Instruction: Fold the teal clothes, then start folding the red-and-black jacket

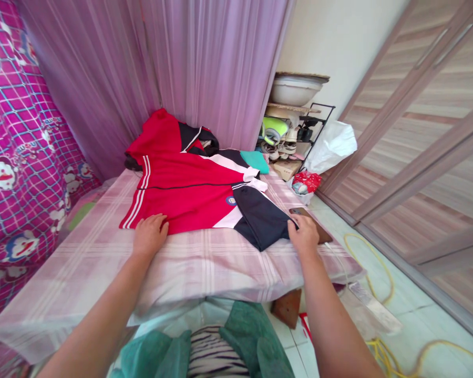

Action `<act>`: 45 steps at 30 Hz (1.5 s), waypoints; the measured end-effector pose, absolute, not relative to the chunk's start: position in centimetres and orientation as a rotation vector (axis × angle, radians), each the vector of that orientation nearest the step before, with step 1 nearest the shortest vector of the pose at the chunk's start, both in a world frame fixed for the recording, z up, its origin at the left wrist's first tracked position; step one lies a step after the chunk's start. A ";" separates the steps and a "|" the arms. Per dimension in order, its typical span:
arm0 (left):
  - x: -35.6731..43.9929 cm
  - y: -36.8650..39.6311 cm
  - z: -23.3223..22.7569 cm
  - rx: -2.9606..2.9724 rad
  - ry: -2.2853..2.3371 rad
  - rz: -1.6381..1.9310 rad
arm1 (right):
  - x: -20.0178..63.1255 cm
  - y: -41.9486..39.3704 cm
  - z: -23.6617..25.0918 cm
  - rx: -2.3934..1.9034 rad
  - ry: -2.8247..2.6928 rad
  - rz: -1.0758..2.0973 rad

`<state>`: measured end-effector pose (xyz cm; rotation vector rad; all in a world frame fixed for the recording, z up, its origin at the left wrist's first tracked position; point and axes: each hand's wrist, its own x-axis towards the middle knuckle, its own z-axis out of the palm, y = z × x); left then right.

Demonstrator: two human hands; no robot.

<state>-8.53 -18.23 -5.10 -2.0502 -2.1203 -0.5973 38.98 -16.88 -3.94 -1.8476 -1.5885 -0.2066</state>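
A red sports jacket (pixel 185 189) with white stripes and navy sleeves lies spread on a table covered by a pink plaid cloth (pixel 205 262). My left hand (pixel 150 234) presses flat on the jacket's lower hem at the left. My right hand (pixel 304 234) pinches the edge of the navy sleeve (pixel 260 218) at the right. A dark phone (pixel 311 223) lies on the cloth just beyond that hand.
Purple curtains (pixel 161 68) hang behind the table. A shoe rack (pixel 291 139) with a basin on top, a white bag (pixel 331 144) and a red bag (pixel 306 182) stand at the right. Yellow cord (pixel 372 286) lies on the tiled floor. Wardrobe doors (pixel 425 136) line the right.
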 end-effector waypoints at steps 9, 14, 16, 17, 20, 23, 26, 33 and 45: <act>-8.5 -18.2 -5.1 -2.050 -2.112 -0.587 | 34.5 -19.2 -3.0 -1.538 -2.396 0.291; -8.6 -18.2 -5.2 -2.053 -2.108 -0.579 | 33.3 -17.9 -2.4 -1.617 -2.085 0.122; -8.6 -18.2 -5.2 -2.057 -2.106 -0.569 | 32.6 -17.4 -2.2 -1.647 -1.722 0.060; -8.6 -18.2 -5.2 -2.059 -2.107 -0.566 | 32.1 -17.2 -2.2 -1.630 -1.593 0.044; -8.7 -18.2 -5.1 -2.069 -2.107 -0.568 | 30.5 -17.5 -2.7 -1.486 -1.770 0.264; -8.7 -18.2 -5.0 -2.077 -2.111 -0.570 | 29.6 -18.2 -3.6 -1.415 -2.046 0.610; -8.7 -18.2 -5.2 -2.075 -2.117 -0.567 | 30.1 -18.1 -3.8 -1.557 -1.892 0.491; -8.9 -17.9 -5.7 -2.054 -2.097 -0.590 | 32.2 -13.0 -1.1 -1.872 -1.731 0.103; -9.4 -17.8 -5.8 -2.107 -2.055 -0.754 | 33.9 -8.1 0.2 -2.088 -1.646 0.695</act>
